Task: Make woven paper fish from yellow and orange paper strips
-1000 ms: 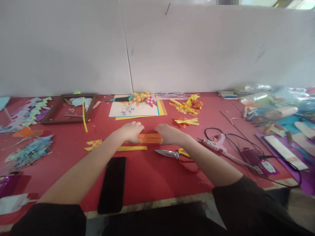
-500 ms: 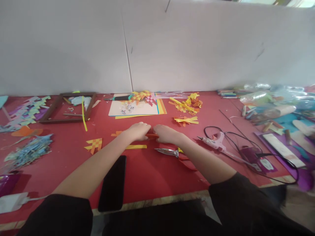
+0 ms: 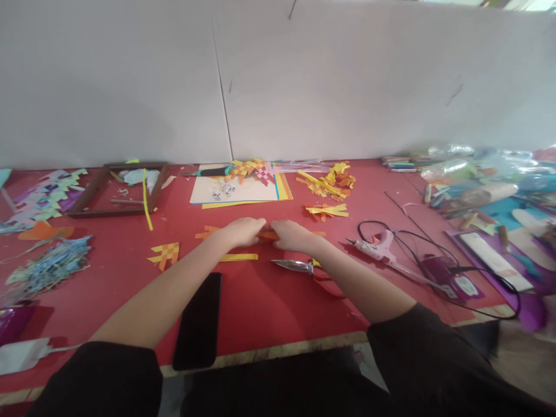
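My left hand (image 3: 245,231) and my right hand (image 3: 288,236) are close together over the red table, fingers curled inward. Between them runs an orange paper strip (image 3: 266,236), and both hands are closed on it. Its right end sticks out past my right hand. Below my left hand lie yellow paper strips (image 3: 241,257). Just under my right hand are scissors (image 3: 294,266) with silver blades, their handles partly behind my forearm. To the left rests a small woven yellow and orange paper piece (image 3: 167,255).
A black phone (image 3: 198,324) lies by the front edge. To the right is a pink glue gun (image 3: 374,249) with a looping cable. Paper sheets (image 3: 202,194), a wooden frame (image 3: 108,214) and cut yellow strips (image 3: 326,211) lie farther back. Craft supplies crowd the right side.
My hands stay at nearly the same place with the orange strip. More of its right end now shows beyond my right hand. The view has shifted slightly.
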The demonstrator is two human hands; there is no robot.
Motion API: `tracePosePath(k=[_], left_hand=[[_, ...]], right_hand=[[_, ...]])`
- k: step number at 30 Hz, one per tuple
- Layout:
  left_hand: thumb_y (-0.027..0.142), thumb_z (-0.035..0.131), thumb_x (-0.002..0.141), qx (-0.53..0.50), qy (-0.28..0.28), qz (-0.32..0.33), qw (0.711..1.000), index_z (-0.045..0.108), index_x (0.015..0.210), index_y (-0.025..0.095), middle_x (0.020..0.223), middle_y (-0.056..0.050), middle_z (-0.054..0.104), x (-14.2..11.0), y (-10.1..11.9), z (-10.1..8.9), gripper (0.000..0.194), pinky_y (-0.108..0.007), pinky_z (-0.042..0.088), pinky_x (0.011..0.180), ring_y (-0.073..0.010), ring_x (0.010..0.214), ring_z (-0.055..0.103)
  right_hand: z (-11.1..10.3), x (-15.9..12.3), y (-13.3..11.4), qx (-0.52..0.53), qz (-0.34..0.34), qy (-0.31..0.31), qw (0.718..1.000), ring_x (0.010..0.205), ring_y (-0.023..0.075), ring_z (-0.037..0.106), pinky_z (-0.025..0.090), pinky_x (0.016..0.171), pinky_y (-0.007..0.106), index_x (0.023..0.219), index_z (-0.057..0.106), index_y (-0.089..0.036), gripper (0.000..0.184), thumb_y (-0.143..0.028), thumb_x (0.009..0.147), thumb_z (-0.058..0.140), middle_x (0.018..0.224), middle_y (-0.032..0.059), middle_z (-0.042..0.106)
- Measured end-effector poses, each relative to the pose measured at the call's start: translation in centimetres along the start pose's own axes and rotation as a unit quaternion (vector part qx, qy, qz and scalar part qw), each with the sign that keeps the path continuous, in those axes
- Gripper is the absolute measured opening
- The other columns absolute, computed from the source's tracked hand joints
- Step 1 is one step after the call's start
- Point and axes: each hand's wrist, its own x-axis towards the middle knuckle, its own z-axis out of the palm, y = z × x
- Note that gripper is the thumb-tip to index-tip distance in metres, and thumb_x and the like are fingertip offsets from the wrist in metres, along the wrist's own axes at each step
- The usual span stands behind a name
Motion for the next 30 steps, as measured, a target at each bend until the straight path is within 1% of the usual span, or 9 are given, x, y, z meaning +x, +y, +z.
tracePosePath(k=[3, 8, 11, 14, 16, 20, 24, 27, 30], left_hand=[[0.025, 0.057, 0.084, 0.010, 0.014, 0.008, 1.000, 0.054, 0.103, 0.020, 0.098, -0.009, 0.069, -0.2, 0.2, -0.1, 0.019, -0.030, 0.045, 0.067, -0.0232, 0.085, 0.065], [0.028, 0.062, 0.085, 0.062, 0.103, 0.002, 0.993, 0.049, 0.116, 0.015, 0.126, -0.017, 0.055, -2.8, 1.7, -0.5, 0.036, -0.039, 0.042, 0.093, -0.0304, 0.116, 0.051], [0.029, 0.063, 0.085, 0.086, 0.119, -0.004, 0.989, 0.051, 0.110, 0.013, 0.115, -0.015, 0.058, -5.3, 2.4, -0.3, 0.032, -0.039, 0.046, 0.084, -0.0304, 0.106, 0.055], [0.022, 0.063, 0.085, 0.112, 0.100, 0.004, 0.989, 0.057, 0.095, 0.012, 0.098, -0.013, 0.064, -7.2, 2.3, 0.7, 0.015, -0.039, 0.048, 0.077, -0.0298, 0.094, 0.059], [0.017, 0.058, 0.087, 0.131, 0.090, 0.018, 0.987, 0.059, 0.092, 0.012, 0.094, -0.014, 0.065, -8.0, 2.0, 1.5, 0.008, -0.039, 0.048, 0.076, -0.0299, 0.092, 0.061], [0.015, 0.048, 0.092, 0.150, 0.097, 0.057, 0.982, 0.061, 0.101, 0.013, 0.104, -0.014, 0.065, -8.8, 1.7, 3.4, 0.016, -0.039, 0.049, 0.079, -0.0283, 0.096, 0.061], [0.013, 0.041, 0.094, 0.183, 0.178, 0.056, 0.965, 0.062, 0.099, 0.014, 0.107, -0.014, 0.065, -9.4, 1.9, 4.3, 0.022, -0.040, 0.049, 0.081, -0.0285, 0.097, 0.060], [0.018, 0.047, 0.093, 0.164, 0.194, 0.019, 0.967, 0.063, 0.100, 0.013, 0.110, -0.016, 0.064, -9.6, 1.6, 4.3, 0.018, -0.042, 0.049, 0.084, -0.0301, 0.101, 0.060], [0.024, 0.056, 0.090, 0.113, 0.179, -0.005, 0.977, 0.060, 0.108, 0.011, 0.117, -0.018, 0.063, -9.6, 1.0, 4.4, 0.022, -0.044, 0.047, 0.091, -0.0318, 0.109, 0.057]], right_hand=[[0.3, 0.1, 0.0, 0.016, 0.001, 0.004, 1.000, 0.088, 0.0222, 0.066, 0.044, 0.068, 0.028, 0.102, 0.063, -0.013, 0.024, -0.015, 0.081, 0.054, 0.104, 0.0125, 0.071], [0.7, 0.3, 0.5, 0.022, 0.016, 0.014, 1.000, 0.091, 0.0210, 0.065, 0.045, 0.075, 0.029, 0.100, 0.064, -0.013, 0.019, -0.017, 0.090, 0.049, 0.102, 0.0121, 0.071], [0.8, 0.4, 1.2, 0.027, 0.025, 0.019, 0.999, 0.089, 0.0183, 0.064, 0.046, 0.077, 0.030, 0.099, 0.064, -0.014, 0.017, -0.024, 0.092, 0.053, 0.100, 0.0081, 0.070], [0.8, 0.5, 1.8, 0.039, 0.034, 0.034, 0.998, 0.091, 0.0194, 0.064, 0.043, 0.075, 0.027, 0.093, 0.066, -0.015, 0.013, -0.021, 0.089, 0.054, 0.099, 0.0091, 0.071], [0.7, 0.6, 2.1, 0.051, 0.041, 0.047, 0.997, 0.091, 0.0201, 0.064, 0.040, 0.073, 0.025, 0.091, 0.066, -0.015, 0.013, -0.019, 0.088, 0.054, 0.099, 0.0101, 0.071], [0.6, 0.7, 2.4, 0.081, 0.054, 0.067, 0.993, 0.087, 0.0195, 0.063, 0.038, 0.070, 0.025, 0.085, 0.065, -0.015, 0.012, -0.019, 0.086, 0.053, 0.095, 0.0096, 0.071], [0.5, 0.8, 2.8, 0.118, 0.072, 0.081, 0.987, 0.079, 0.0180, 0.059, 0.035, 0.066, 0.025, 0.080, 0.060, -0.016, 0.009, -0.020, 0.085, 0.053, 0.088, 0.0084, 0.068], [0.2, 1.0, 3.2, 0.155, 0.087, 0.091, 0.980, 0.069, 0.0155, 0.054, 0.033, 0.061, 0.026, 0.075, 0.055, -0.018, 0.010, -0.023, 0.083, 0.055, 0.078, 0.0044, 0.063], [-0.6, 0.8, 3.5, 0.196, 0.095, 0.104, 0.970, 0.060, 0.0126, 0.047, 0.029, 0.056, 0.026, 0.067, 0.046, -0.020, 0.018, -0.024, 0.080, 0.058, 0.065, -0.0014, 0.053]])
